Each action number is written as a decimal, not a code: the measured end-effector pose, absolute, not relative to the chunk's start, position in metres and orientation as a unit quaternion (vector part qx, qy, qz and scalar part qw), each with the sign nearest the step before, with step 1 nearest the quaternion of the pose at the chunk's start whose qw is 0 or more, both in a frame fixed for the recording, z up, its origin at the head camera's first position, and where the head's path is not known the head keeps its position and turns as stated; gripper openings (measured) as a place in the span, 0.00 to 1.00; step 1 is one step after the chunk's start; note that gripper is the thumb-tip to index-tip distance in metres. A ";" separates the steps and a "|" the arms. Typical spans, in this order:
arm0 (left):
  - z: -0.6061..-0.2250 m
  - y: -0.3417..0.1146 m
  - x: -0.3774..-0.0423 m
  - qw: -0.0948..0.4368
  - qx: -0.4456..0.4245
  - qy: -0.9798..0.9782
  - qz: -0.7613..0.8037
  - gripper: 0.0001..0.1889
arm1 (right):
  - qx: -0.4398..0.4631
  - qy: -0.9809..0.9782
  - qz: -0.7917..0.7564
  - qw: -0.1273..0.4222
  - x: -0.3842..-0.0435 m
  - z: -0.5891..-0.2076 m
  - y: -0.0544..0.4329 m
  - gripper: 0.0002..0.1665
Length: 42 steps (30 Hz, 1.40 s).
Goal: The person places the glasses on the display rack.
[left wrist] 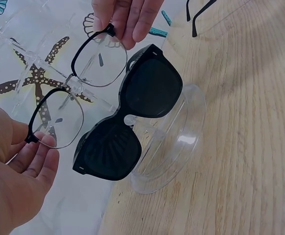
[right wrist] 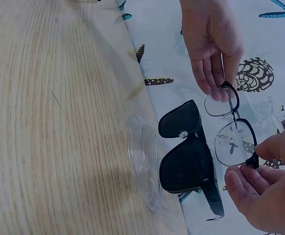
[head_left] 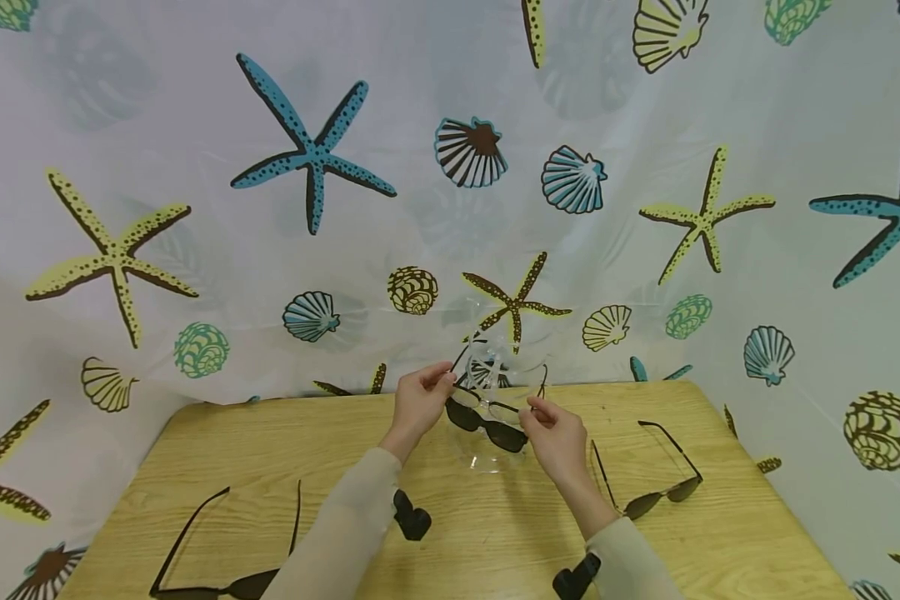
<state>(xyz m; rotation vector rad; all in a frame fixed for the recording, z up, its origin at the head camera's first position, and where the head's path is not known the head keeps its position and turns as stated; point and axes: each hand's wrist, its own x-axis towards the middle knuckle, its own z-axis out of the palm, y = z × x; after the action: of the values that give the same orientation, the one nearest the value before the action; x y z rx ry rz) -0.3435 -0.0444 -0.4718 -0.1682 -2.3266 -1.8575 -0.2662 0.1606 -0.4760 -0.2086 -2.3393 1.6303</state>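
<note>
In the head view, my left hand (head_left: 418, 407) and right hand (head_left: 558, 437) hold a pair of clear eyeglasses (left wrist: 101, 58) between them. Each pinches one end of the dark-browed frame near the hinge, with the temples pointing away from me. Just below the eyeglasses, black sunglasses (head_left: 506, 437) sit on a transparent display stand (left wrist: 186, 139). The stand's round clear base (right wrist: 135, 152) shows against the wood in the right wrist view. Its upper part rises behind the eyeglasses, hard to make out against the patterned cloth.
Another pair of black sunglasses (head_left: 251, 585) lies at the table's front left, partly hidden by my left sleeve. Thin-framed sunglasses (head_left: 645, 503) rest to the right of my right forearm. Behind the wooden table (head_left: 270, 442) hangs a cloth (head_left: 435, 242) printed with shells and starfish.
</note>
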 end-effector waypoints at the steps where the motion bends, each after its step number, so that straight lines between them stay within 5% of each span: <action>1: -0.472 -0.044 -0.344 0.079 -0.055 -0.778 -0.620 0.18 | -0.073 -0.811 0.563 0.141 -0.267 -0.476 0.161 0.21; 42: -0.475 -0.039 -0.352 0.085 -0.038 -0.785 -0.612 0.17 | -0.071 -0.816 0.553 0.154 -0.269 -0.486 0.160 0.18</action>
<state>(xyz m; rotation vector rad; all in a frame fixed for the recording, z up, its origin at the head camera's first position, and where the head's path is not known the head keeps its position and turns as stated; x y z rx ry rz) -0.3523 -0.0388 -0.4748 -0.1139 -2.3410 -1.8262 -0.2690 0.1604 -0.4858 -0.2038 -2.3384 1.5851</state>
